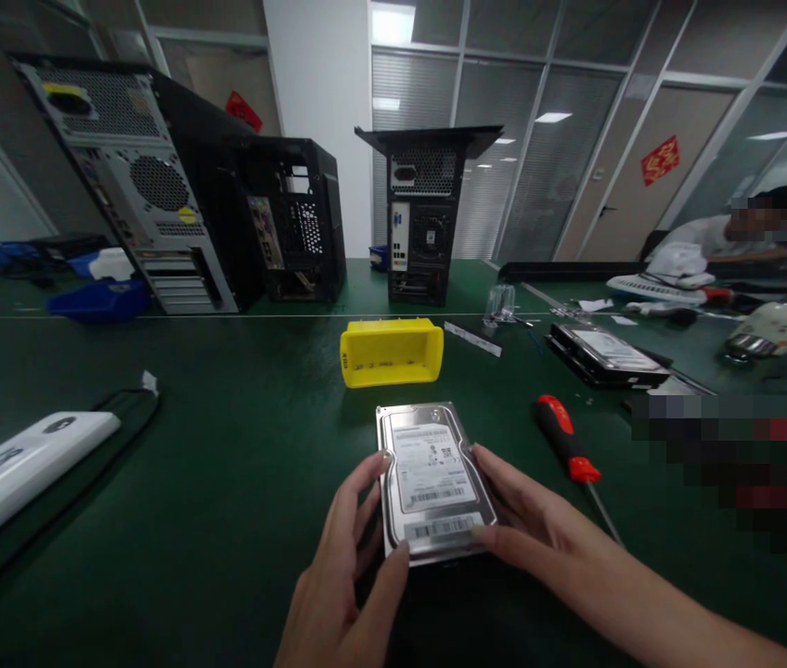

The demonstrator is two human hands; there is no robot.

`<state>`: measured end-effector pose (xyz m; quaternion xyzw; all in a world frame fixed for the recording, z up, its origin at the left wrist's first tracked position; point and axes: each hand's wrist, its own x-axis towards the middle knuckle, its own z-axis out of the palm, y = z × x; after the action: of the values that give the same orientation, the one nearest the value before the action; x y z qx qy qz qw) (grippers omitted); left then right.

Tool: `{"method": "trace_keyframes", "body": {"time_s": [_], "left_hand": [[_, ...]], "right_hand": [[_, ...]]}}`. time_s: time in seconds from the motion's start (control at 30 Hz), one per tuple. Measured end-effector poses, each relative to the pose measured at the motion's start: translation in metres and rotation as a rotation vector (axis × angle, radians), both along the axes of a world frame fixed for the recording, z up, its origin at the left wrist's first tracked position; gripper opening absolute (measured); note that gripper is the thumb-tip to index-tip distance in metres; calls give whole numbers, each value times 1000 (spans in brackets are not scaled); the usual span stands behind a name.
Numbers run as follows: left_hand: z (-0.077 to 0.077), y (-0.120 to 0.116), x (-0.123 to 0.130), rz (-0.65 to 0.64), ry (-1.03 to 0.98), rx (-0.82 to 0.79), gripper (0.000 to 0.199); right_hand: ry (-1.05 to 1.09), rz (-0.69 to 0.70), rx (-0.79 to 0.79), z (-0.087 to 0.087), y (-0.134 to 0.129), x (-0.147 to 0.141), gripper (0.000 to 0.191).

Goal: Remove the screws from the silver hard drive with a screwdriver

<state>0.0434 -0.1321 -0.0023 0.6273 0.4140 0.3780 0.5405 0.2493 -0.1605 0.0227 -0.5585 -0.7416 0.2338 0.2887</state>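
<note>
A silver hard drive (432,473) with white printed labels is held between both hands, low over the green table (226,464). My left hand (344,566) grips its left edge, thumb at the near corner and fingers along the side. On the opposite side my right hand (539,520) is closed on the right edge, its thumb resting on the lower label. Whether the drive touches the table cannot be made out. Just beyond it sits a yellow plastic bin (392,353). To the right lies a red and black screwdriver (570,441).
Computer cases (149,186) stand along the back, another tower (422,218) at centre. Another drive in a black bracket (606,354) lies at right. A white power strip (24,473) with a black cable is at left. A person (734,232) sits at far right.
</note>
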Motion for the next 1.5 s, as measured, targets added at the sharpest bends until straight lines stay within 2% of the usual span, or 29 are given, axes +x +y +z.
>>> {"method": "trace_keyframes", "body": {"time_s": [0.1,0.23,0.27,0.33,0.4,0.43,0.5,0.63,0.77,0.93,1.03,1.17,1.3,1.37,1.5], "left_hand": [[5,-5,-1,-14,26,17,56],[12,5,3,-33,89,112,58],[12,9,5,-5,135,183,60],[11,15,9,8,244,428,84],[9,19,13,-69,348,639,113],[7,20,15,-99,396,706,120],[5,23,19,-122,472,770,122],[5,26,23,-136,506,776,115],[6,29,24,-153,520,773,109],[8,34,25,-153,516,781,106],[7,36,26,-171,556,799,98],[7,39,30,-199,617,818,80],[8,41,33,-215,638,829,65],[9,41,32,-223,640,830,62],[10,39,32,-221,675,844,60]], "right_hand": [[188,-31,-186,-3,-4,-3,76],[209,-80,-341,9,8,11,88],[159,-135,-335,15,15,20,85],[-23,-250,-194,25,31,42,73],[-315,-379,-20,31,46,68,69],[-467,-479,18,32,53,80,70],[-644,-602,-67,28,60,101,81],[-677,-567,-319,13,63,121,94],[-587,-469,-266,4,64,120,88],[-463,-407,-243,7,71,112,70],[-293,-418,-179,17,74,105,63],[24,-436,-23,43,77,95,62],[137,-475,320,74,84,85,64],[197,-452,453,87,90,77,62],[283,-373,607,94,106,60,58]]}}
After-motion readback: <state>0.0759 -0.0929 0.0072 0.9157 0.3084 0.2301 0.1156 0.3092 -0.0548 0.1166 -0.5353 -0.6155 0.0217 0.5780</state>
